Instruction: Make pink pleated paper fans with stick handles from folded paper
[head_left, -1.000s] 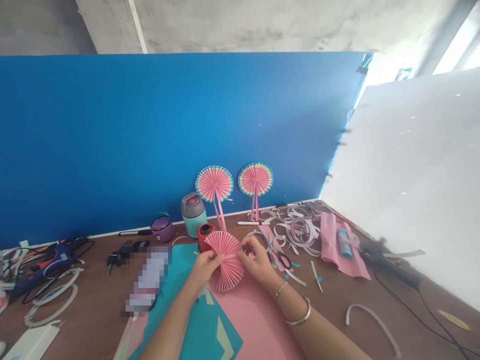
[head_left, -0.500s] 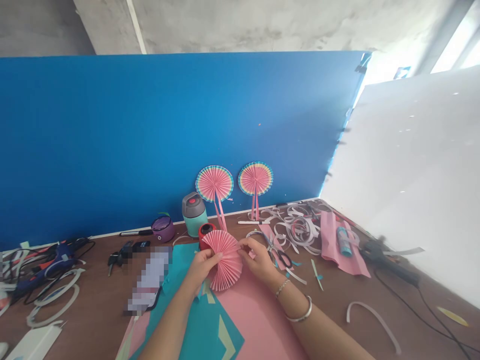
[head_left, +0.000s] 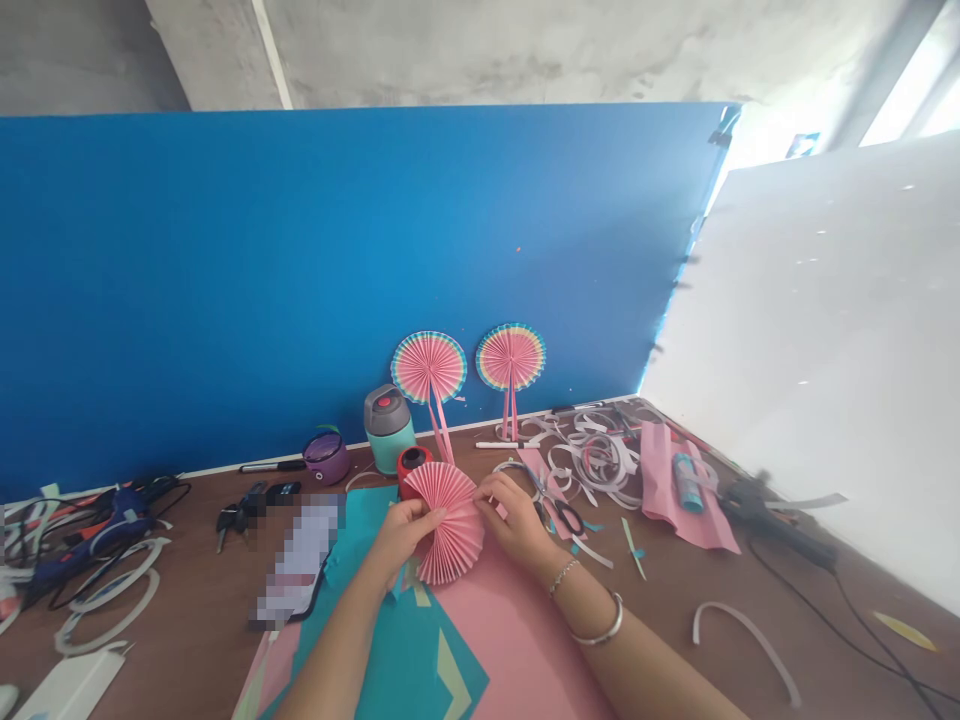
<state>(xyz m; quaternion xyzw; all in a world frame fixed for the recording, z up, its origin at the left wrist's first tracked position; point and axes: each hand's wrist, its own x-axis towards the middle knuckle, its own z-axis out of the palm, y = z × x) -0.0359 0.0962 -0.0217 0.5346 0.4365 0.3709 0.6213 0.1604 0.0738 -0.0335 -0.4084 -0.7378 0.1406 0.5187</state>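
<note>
A pleated pink paper fan (head_left: 451,535), spread to a bit more than a half circle, is held above the sheets on the table. My left hand (head_left: 405,535) pinches it at the centre, where the folds come together, thumb on top. The fingers of my right hand (head_left: 514,515) are closed on its outer right edge. Under the fan lie teal paper (head_left: 397,640) and pink paper (head_left: 517,630). A red round object (head_left: 412,461) is partly hidden behind the fan. Two finished-looking round fans, a left one (head_left: 429,368) and a right one (head_left: 511,357), lean against the blue panel.
Behind stand a teal flask (head_left: 390,440) and a purple cup (head_left: 327,460). Scissors (head_left: 566,515) and curled white strips (head_left: 600,460) lie to the right, with a glue gun (head_left: 784,525) farther out. On the left are a phone (head_left: 300,560), keys (head_left: 232,520) and tangled cables (head_left: 97,540).
Hardly anything differs. The fan's lower edge has shifted slightly left, and my right fingers have moved a little along its edge.
</note>
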